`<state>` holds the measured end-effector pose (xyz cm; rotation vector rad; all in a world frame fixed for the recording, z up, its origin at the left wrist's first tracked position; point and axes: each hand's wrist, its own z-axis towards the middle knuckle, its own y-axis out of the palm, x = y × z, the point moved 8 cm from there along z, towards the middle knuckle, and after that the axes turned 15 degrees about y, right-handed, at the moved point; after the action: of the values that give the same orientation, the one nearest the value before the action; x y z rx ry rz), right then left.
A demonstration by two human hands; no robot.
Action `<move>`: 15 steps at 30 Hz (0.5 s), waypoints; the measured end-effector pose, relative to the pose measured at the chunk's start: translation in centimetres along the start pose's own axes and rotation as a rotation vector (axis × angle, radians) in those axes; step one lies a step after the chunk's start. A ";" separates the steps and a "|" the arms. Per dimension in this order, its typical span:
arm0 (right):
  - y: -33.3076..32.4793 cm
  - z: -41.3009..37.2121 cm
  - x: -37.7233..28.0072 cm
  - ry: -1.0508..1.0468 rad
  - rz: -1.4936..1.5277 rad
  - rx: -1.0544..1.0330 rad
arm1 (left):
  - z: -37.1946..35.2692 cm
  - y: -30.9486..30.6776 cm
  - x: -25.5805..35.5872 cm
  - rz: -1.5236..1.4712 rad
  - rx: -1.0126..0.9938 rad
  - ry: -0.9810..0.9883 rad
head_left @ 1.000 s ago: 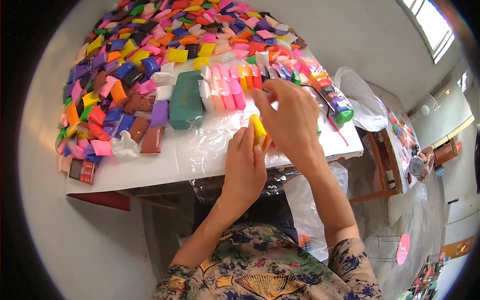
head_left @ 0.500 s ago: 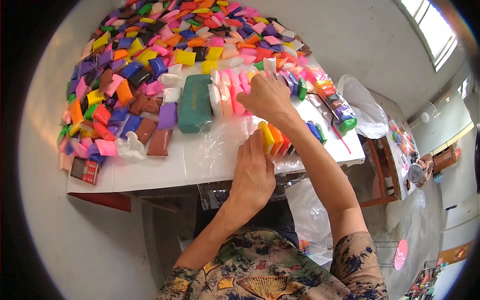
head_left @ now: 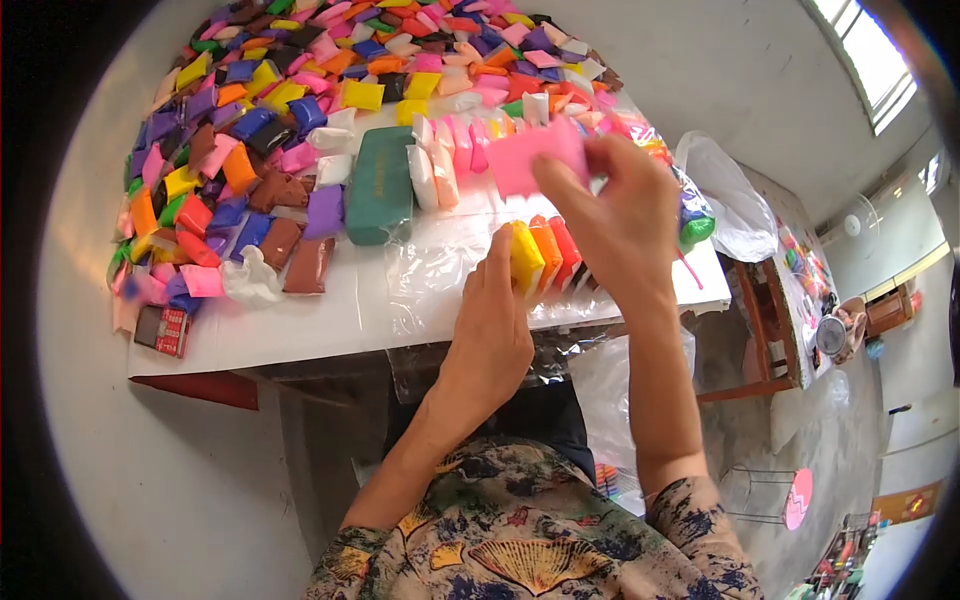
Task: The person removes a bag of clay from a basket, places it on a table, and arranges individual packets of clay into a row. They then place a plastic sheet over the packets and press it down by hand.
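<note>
My right hand [head_left: 625, 215] is raised over the table and pinches a pink packet [head_left: 537, 160], slightly blurred by motion. My left hand [head_left: 490, 325] lies with stretched fingers against the side of a yellow packet [head_left: 525, 258], the first of a front row of upright packets. Behind the yellow one stand an orange packet [head_left: 546, 252] and a red packet [head_left: 566, 245]; my right forearm hides the far end of this row. A clear plastic bag [head_left: 420, 300] lies beneath and beside the row. Farther back is a second row with white packets [head_left: 420, 178] and pink packets [head_left: 461, 145].
A green box [head_left: 380, 188] stands left of the back row. A large heap of colourful packets [head_left: 300, 100] covers the back and left of the table [head_left: 350, 335]. A filled bag of packets [head_left: 694, 215] and white plastic bags [head_left: 725, 200] are at the right. A red-and-grey device [head_left: 163, 330] lies front left.
My right hand has lifted from the back row and moved right and towards me with the pink packet. My left hand has shifted slightly left, its fingers straighter against the yellow packet.
</note>
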<state>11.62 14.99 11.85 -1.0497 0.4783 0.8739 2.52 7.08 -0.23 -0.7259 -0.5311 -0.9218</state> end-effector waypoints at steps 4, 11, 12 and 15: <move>0.2 -6.1 3.7 0.296 0.492 -0.295 | 0.1 -0.5 0.5 -0.029 -0.016 0.116; 1.5 -8.1 6.3 0.423 0.607 -0.287 | 0.3 -1.7 0.4 -0.196 0.025 -0.164; 1.7 -8.2 6.5 0.427 0.615 -0.290 | 0.1 -1.8 0.2 -0.156 0.040 -0.148; 1.5 -8.6 6.7 0.398 0.541 -0.229 | -0.5 -2.0 -0.2 -0.035 0.084 -0.098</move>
<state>14.80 10.24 2.48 -1.3406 1.0485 1.2190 0.73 5.97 -0.03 -0.6901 -0.6667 -0.8943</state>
